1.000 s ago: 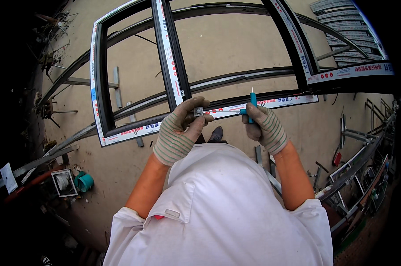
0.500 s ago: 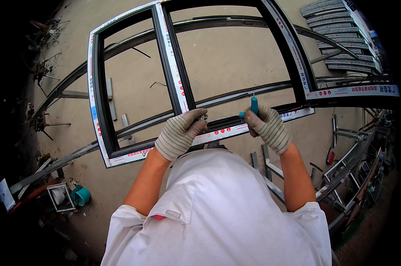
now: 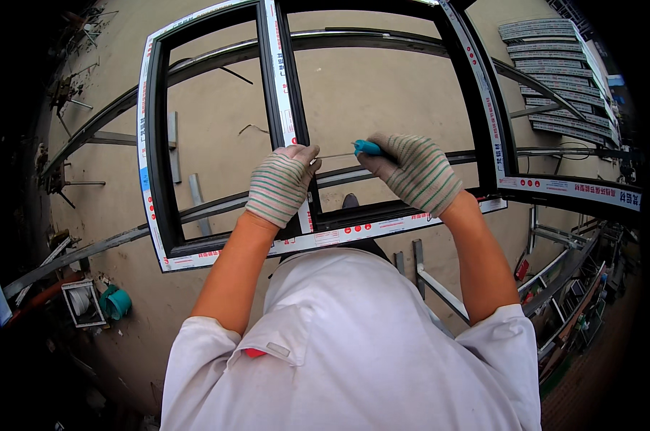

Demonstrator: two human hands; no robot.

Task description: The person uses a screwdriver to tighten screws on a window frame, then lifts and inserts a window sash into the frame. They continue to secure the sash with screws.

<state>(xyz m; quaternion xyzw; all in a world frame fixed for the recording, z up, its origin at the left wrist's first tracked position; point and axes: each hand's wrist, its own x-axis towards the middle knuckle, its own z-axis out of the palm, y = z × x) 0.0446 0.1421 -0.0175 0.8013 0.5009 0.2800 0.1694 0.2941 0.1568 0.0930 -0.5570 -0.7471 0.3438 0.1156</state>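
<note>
A black window frame [image 3: 147,205], its faces covered in white printed film, lies in front of me with an upright bar [image 3: 284,93] dividing it. My right hand [image 3: 416,169], in a striped knitted glove, is closed round the teal handle of a T-handle hex key [image 3: 369,148]. Its thin metal shaft points left to my left hand [image 3: 282,183]. That gloved hand rests at the dividing bar, with thumb and fingers pinched together at the shaft's tip. Whatever small part those fingers may hold is hidden.
Curved-looking metal rails [image 3: 116,241] run beneath the frame. Another film-covered frame piece [image 3: 576,188] adjoins on the right. Stacked profiles [image 3: 547,65] lie at the far right, and a rack of metal offcuts [image 3: 576,287] stands nearer. A teal bucket [image 3: 115,303] sits at the lower left.
Both hands have moved away from me and to the left, up along the dividing bar. The hex key went with my right hand, and its handle has turned in the grip.
</note>
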